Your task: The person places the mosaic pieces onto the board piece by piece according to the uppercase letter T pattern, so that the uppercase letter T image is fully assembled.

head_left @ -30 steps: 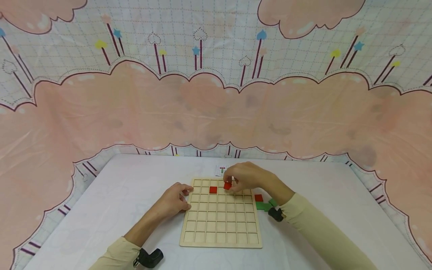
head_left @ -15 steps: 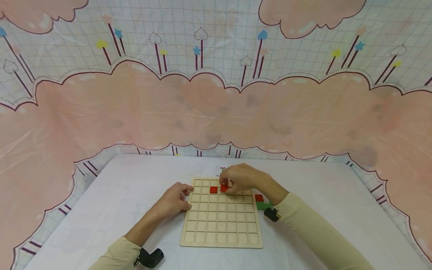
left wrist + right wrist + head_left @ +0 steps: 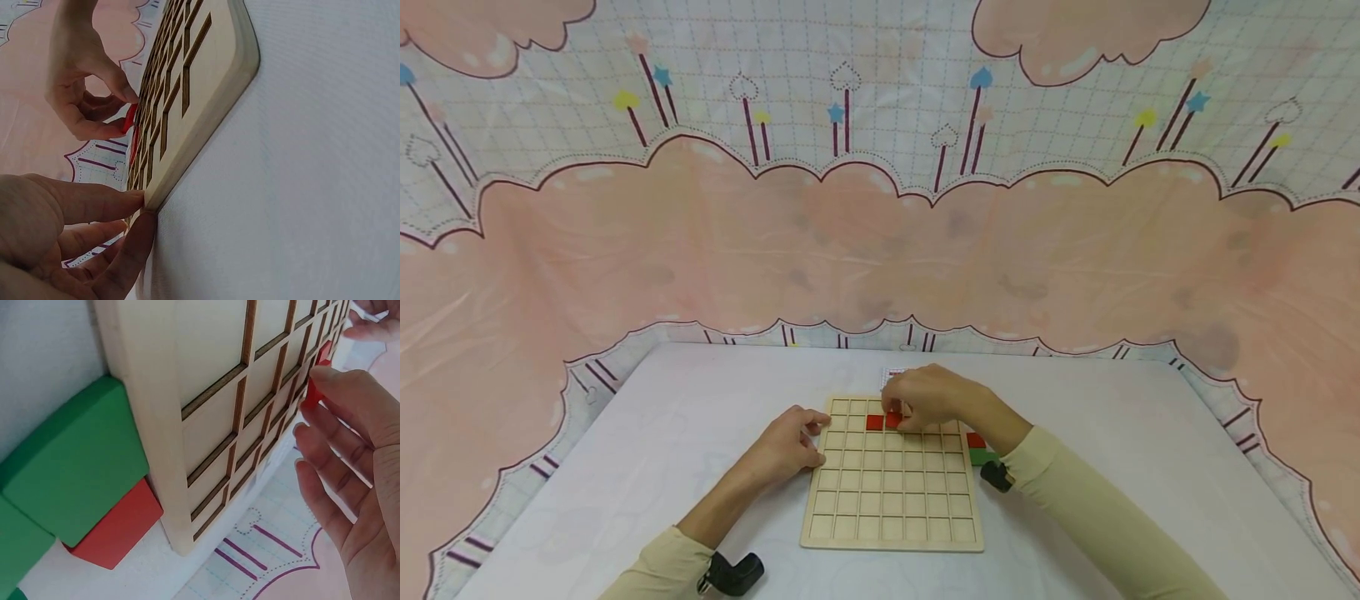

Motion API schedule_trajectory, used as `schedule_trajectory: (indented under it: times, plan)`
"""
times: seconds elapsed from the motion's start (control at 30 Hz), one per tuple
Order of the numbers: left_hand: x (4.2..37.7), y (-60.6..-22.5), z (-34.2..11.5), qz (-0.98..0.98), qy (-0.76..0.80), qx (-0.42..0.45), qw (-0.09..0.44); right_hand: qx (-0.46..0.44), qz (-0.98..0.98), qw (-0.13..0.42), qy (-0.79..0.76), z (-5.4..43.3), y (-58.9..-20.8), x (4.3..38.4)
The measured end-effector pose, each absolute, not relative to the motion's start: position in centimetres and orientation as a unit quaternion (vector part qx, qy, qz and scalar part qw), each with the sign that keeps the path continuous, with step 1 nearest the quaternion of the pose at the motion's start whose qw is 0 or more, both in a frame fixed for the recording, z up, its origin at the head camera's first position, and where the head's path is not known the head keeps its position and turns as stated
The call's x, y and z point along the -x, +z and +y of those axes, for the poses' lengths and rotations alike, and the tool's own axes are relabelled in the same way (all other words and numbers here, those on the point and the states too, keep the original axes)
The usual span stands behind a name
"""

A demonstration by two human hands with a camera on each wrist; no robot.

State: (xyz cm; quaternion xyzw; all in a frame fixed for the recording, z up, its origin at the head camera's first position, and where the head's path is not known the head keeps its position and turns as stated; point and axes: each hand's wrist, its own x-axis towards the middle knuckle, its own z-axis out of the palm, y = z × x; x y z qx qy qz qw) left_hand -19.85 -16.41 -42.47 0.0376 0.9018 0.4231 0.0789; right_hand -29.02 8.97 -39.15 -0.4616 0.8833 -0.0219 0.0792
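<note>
My right hand pinches a red square block between thumb and fingertips, over a cell near the back of the wooden grid board. The block is tilted in the right wrist view. Just left of it, a second red block lies in a cell of the same row. At the board's left edge rests my left hand, its thumb and fingers spread and touching the rim. In the left wrist view, the left fingertips press against the board's edge.
Beside the board's right edge lie a red block and green blocks, partly behind the right wrist. A small printed card lies behind the board, partly hidden by the right hand. White cloth covers the table.
My right hand has moved left and slightly down with the red block, bringing it beside the one in the board. The left hand has stayed at the board's edge.
</note>
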Motion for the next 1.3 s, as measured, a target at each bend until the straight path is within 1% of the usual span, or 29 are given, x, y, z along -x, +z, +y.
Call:
schedule_trajectory:
  times: [0.13,0.4,0.83,1.3]
  plan:
    - [19.81,-42.45,-16.41,0.901,0.426,-0.038,0.078,0.466,0.882,0.073,-0.009,8.95,-39.39,29.06]
    - [19.79,-42.42,-16.37,0.899,0.43,-0.041,0.077,0.455,0.886,0.087,-0.006,9.2,-39.53,29.1]
    - [19.91,-42.64,-16.47,0.898,0.431,-0.046,0.077,0.469,0.881,0.068,0.001,9.34,-39.62,29.02]
    - [19.75,-42.37,-16.44,0.902,0.423,-0.045,0.076,0.451,0.887,0.097,-0.02,9.55,-39.67,29.07]
